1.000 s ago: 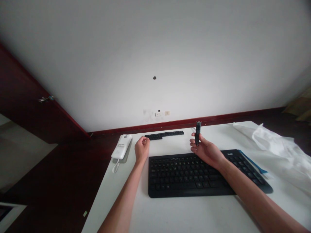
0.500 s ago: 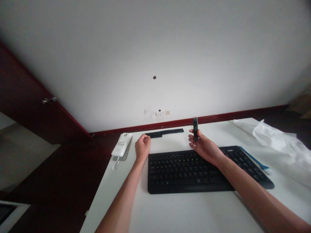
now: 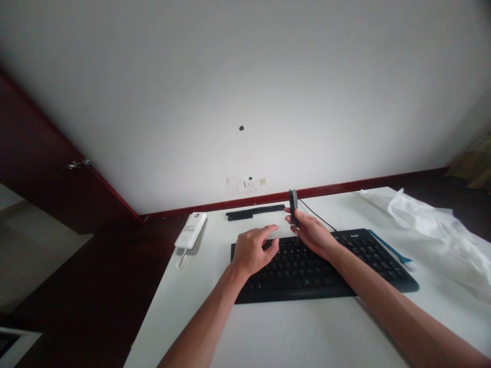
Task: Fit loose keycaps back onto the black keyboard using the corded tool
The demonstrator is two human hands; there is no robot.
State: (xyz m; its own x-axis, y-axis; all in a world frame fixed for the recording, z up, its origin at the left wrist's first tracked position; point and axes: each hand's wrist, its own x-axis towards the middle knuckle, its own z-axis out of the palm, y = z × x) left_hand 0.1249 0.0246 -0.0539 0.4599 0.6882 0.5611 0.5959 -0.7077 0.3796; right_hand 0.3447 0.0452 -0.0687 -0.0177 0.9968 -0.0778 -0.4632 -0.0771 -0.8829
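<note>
My right hand [image 3: 312, 234] is closed around a slim black tool [image 3: 293, 207], held upright above the back of the black keyboard [image 3: 303, 292]. A thin metal end sticks out below the tool. My left hand [image 3: 253, 249] hovers over the keyboard's left part, its thumb and forefinger apart and nothing visible between them. It hides several keys there. Behind the keyboard, loose black keycaps [image 3: 256, 211] lie in rows on the white table [image 3: 291, 332].
On the left stands a white power bank [image 3: 191, 231] with a short cable loop. A blue brush-like tool [image 3: 391, 246] lies by the keyboard's right end. White crumpled wrapping [image 3: 425, 220] covers the table's right side. A black cable [image 3: 317, 213] runs behind the keyboard.
My left hand has moved right from beside the rows of keycaps to above the keyboard, and its fingers have parted. My right hand has come slightly left and down with the tool.
</note>
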